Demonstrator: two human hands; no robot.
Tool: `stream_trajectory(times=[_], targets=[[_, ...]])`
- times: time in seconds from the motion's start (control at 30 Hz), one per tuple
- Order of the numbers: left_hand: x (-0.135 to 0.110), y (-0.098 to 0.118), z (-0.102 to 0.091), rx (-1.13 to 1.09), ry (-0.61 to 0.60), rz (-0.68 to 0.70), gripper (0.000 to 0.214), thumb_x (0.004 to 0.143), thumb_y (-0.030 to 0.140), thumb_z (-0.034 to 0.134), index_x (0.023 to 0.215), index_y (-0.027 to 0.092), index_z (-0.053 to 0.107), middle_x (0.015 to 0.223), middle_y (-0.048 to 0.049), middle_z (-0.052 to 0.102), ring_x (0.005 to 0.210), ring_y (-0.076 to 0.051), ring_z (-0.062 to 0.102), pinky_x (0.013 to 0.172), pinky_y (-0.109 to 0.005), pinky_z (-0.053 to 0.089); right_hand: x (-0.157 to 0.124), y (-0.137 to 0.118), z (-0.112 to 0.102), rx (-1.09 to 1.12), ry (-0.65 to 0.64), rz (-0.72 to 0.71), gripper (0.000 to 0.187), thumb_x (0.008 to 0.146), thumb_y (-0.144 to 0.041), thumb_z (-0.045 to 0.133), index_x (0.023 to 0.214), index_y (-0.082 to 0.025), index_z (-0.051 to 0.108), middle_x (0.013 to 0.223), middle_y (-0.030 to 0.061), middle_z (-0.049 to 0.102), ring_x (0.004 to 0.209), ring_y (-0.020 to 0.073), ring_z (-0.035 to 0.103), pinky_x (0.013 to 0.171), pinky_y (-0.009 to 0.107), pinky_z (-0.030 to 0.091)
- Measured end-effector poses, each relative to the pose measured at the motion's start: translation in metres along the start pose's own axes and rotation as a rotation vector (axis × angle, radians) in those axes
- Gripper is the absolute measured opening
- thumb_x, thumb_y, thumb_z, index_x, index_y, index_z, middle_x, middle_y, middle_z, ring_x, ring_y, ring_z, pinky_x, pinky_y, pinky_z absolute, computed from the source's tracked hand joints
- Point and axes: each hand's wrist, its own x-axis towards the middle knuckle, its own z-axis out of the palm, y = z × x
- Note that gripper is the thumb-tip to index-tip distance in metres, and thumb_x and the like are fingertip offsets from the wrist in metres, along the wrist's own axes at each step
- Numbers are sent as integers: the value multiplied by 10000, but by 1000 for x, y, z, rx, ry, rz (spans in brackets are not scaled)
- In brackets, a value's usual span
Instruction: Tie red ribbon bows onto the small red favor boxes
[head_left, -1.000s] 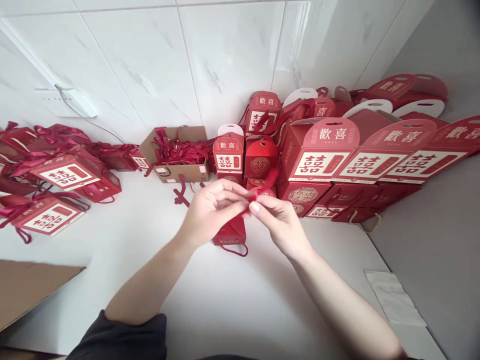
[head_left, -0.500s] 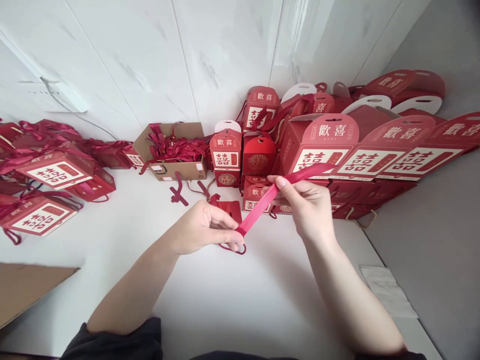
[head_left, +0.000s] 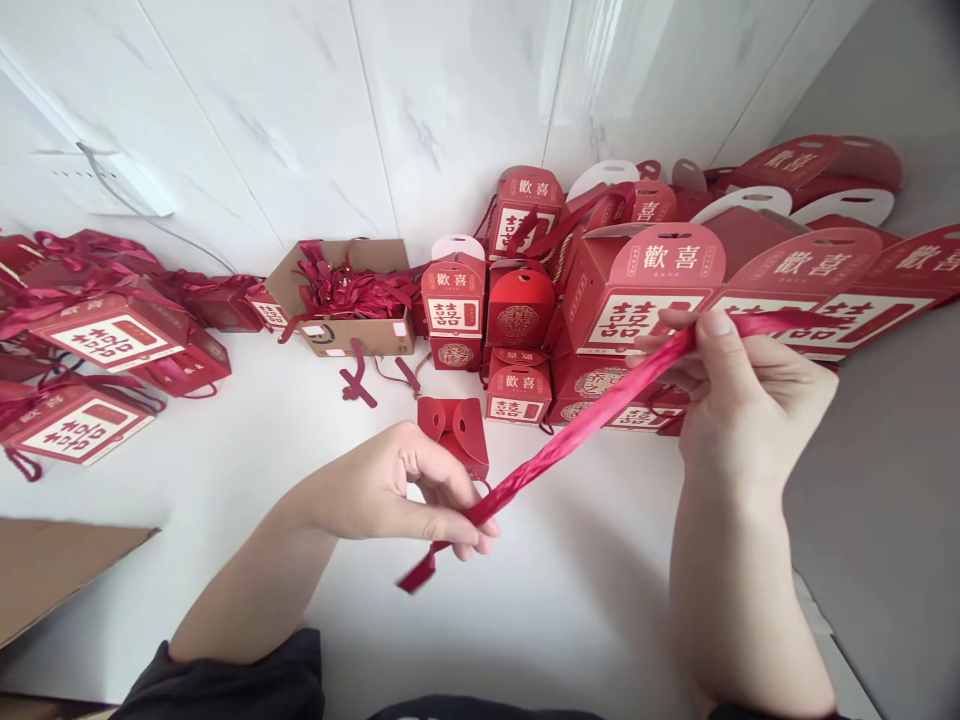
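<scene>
A red satin ribbon (head_left: 581, 428) stretches at a slant between my two hands, above the white table. My left hand (head_left: 416, 495) pinches it near its lower end, and a short folded tail hangs past the fingers. Higher up and to the right, my right hand (head_left: 739, 385) grips it between thumb and fingers; its other end runs off to the right across the boxes. Just behind my left hand sits a small red box (head_left: 454, 430) with two round holes in its flaps, a twisted cord partly showing by my fingers.
Red gift boxes (head_left: 660, 290) with handle tops are stacked along the back right. A cardboard box (head_left: 360, 337) full of ribbons stands at the back, loose ribbon pieces (head_left: 358, 385) before it. More ribboned boxes (head_left: 105, 340) lie left, with a cardboard flap (head_left: 67, 570) nearer me.
My right hand has moved right and slightly down along the ribbon, so a longer stretch lies between my hands. My left hand has lowered a little, and a ribbon tail now shows below it.
</scene>
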Motion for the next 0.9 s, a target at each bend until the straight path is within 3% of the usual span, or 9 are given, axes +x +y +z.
stream_trajectory(times=[0.17,0.3,0.4,0.53,0.7,0.77,0.9], targets=[[1,-3,-7,-23,91,-41,300,834,416,646,836,151,787,510,-67,677,320,-85,499,323,-176,379,4,1,-1,7,29,-35,234,843,-337,664,780,-138,768,732,57,729,508,137,631,545,322,591],[3,-3,-9,37,219,-170,331,832,457,633,847,160,780,367,8,549,222,-53,366,238,-150,239,11,2,-3,305,47,-15,240,892,-280,615,767,-136,761,646,23,659,534,86,619,542,222,547],[4,-4,-6,74,251,-169,289,798,432,680,845,160,767,368,36,515,235,-52,383,244,-138,245,11,-2,-3,463,17,58,294,937,-242,552,741,-130,740,672,11,644,550,50,612,517,147,513],[2,-11,-5,51,108,-143,369,798,372,694,1094,151,707,387,55,512,260,-63,430,265,-130,263,7,-7,2,611,-21,351,439,1011,-263,394,722,-138,700,604,-17,601,510,38,587,491,118,509],[2,-23,-8,43,-82,-72,607,848,274,633,1424,222,450,379,78,533,275,-77,462,332,-143,354,6,0,10,672,9,532,344,992,-255,449,751,-114,649,624,-41,586,479,29,551,439,122,491],[4,-24,-8,48,-101,-46,582,864,257,606,1425,243,451,386,73,545,281,-80,470,347,-153,369,5,3,12,691,13,534,320,991,-214,448,755,-107,637,660,-37,602,490,23,554,438,120,483],[8,-22,-7,149,-218,115,322,885,326,583,1158,216,714,406,-3,573,350,-110,532,388,-196,412,1,4,14,729,-31,513,292,997,-180,425,810,-103,635,720,-22,620,548,27,584,528,135,519]])
